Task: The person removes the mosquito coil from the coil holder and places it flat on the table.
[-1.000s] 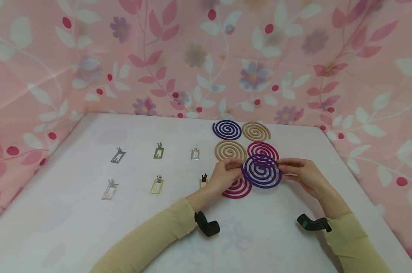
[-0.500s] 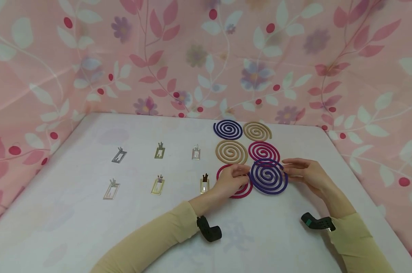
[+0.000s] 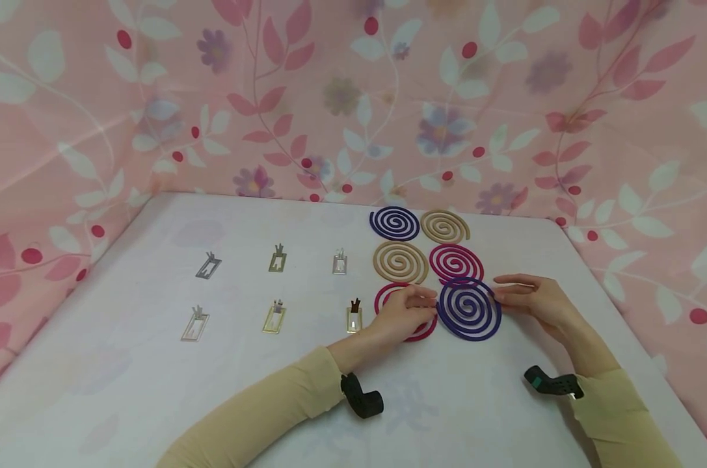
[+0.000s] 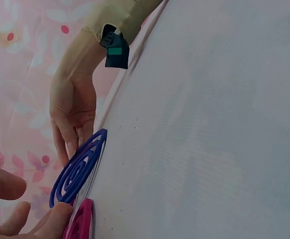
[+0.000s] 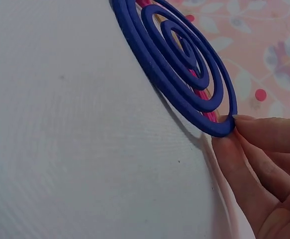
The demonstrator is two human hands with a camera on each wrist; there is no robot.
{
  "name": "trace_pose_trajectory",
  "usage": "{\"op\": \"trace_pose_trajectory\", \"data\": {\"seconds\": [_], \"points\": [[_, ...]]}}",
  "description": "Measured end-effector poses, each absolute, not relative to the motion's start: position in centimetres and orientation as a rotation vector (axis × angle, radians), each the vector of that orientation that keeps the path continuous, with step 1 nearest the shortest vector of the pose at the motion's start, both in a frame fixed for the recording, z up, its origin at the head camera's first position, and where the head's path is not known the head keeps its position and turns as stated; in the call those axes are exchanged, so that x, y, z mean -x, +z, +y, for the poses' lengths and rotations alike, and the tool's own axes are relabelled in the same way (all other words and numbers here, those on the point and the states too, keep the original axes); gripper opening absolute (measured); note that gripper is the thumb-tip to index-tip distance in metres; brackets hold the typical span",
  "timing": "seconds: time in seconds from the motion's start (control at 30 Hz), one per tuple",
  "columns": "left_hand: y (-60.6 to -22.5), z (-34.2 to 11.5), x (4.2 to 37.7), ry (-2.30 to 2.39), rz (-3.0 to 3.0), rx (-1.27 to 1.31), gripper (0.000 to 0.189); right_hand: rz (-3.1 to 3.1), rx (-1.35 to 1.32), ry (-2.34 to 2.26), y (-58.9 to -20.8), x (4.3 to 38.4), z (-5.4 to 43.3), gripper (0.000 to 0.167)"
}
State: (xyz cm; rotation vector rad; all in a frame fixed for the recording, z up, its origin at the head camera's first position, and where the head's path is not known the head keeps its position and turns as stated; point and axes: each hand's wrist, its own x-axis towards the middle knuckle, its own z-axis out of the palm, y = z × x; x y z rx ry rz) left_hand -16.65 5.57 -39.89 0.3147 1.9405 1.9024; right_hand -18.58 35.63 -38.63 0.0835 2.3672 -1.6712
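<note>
A dark blue mosquito coil [image 3: 469, 309] is between my two hands at the front right of the group of coils. In the right wrist view, my right hand [image 3: 537, 302] pinches its outer ring between thumb and fingers, with a shadow showing beneath the ring. My left hand [image 3: 401, 315] has its fingertips right at the coil's left edge; in the left wrist view those fingers [image 4: 55, 219] are spread, with a gap between them. Under the left hand lies a pink mosquito coil [image 3: 388, 292], partly hidden. Just behind the held coil is another pink coil [image 3: 455, 260], overlapped at its near edge.
Farther back lie a tan coil [image 3: 400, 261], a second tan coil [image 3: 445, 225] and a blue coil [image 3: 395, 223]. Several small metal coil stands [image 3: 274, 318] are spread in two rows to the left. A floral cloth [image 3: 341, 97] hangs behind the white table [image 3: 154, 390].
The blue coil has moved right and toward me, lower to the table, uncovering most of the pink coil behind it. Both hands have shifted along with it.
</note>
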Motion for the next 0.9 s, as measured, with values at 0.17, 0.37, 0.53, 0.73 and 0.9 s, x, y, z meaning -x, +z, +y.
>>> {"op": "trace_pose_trajectory", "data": {"seconds": [0.17,0.37,0.53,0.73,0.9], "points": [[-39.70,5.60,16.35,1.849,1.906,-0.330,0.033,2.397,-0.078,-1.623,-38.64,18.49,36.04,0.060],[-39.29,5.66,15.93,1.836,1.924,-0.334,0.034,2.406,-0.092,-1.603,-38.67,18.58,36.22,0.060],[-39.15,5.65,15.79,1.841,1.903,-0.351,0.035,2.395,-0.109,-1.599,-38.52,18.66,36.35,0.060],[-39.06,5.55,15.76,1.862,1.827,-0.344,0.038,2.406,-0.095,-1.590,-38.46,18.73,36.55,0.058],[-39.09,5.69,15.72,1.876,1.794,-0.320,0.040,2.401,-0.099,-1.571,-38.65,18.70,36.65,0.059]]}}
